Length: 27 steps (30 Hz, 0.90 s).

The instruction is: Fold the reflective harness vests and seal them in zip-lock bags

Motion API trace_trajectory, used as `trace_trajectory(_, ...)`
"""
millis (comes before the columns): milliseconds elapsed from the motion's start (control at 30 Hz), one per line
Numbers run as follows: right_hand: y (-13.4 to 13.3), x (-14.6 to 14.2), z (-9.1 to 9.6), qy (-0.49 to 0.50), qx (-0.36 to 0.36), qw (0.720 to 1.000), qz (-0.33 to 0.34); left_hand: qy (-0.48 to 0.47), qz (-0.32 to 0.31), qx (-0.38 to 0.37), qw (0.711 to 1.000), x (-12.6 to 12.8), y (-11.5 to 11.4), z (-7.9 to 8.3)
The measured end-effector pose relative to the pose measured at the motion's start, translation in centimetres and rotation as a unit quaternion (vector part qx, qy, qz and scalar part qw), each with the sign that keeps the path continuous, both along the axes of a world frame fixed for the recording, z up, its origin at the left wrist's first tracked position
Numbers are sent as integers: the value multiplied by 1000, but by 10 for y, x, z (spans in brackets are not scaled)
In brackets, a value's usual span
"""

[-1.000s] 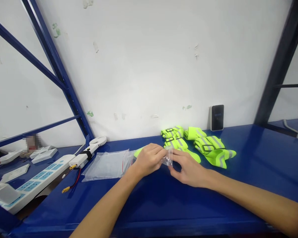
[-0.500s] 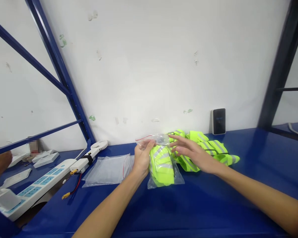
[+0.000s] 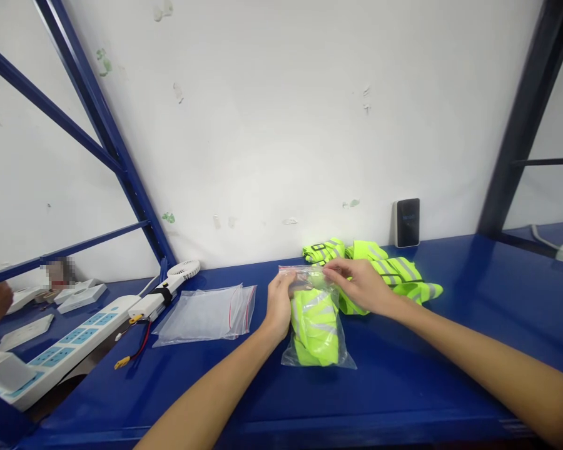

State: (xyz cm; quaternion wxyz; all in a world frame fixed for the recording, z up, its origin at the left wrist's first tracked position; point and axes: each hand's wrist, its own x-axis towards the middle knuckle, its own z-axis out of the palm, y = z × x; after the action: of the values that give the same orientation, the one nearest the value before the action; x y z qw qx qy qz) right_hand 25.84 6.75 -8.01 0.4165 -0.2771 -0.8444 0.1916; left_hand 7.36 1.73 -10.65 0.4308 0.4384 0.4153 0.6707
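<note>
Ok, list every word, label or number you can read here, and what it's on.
Nothing here is legible.
Black device: faint blue marking, too blurred to read.
Power strip: blue sockets, no readable print.
Filled bag: no print visible.

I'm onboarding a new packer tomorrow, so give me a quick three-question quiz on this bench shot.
1. True or false: the zip bag under the hands already holds a folded neon-yellow reflective band.
2. Where does the right hand grip that bag? A: its top edge. B: its bottom corner. C: nowhere.
3. What colour is the seal line on the empty zip bags lying flat on the shelf?

Key: 1 true; 2 A; 3 red.
</note>
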Motion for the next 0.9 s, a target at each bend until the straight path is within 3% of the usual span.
trace_trajectory(133,6,6,3,-84,70,994,-15,15,44,18,999,-8,5,0)
trace_trajectory(267,9,14,11,-152,89,984,-15,25,-15,-20,999,-18,7,1)
trace_trajectory(500,-1,13,16,-130,36,990,43,89,-140,-59,984,-29,4,8)
trace_trajectory(733,-15,7,24,-184,-4,978,95,185,-189,-23,964,-25,-2,9)
trace_trajectory(900,-12,9,24,-188,-65,973,121,167,-190,-39,967,-26,1,7)
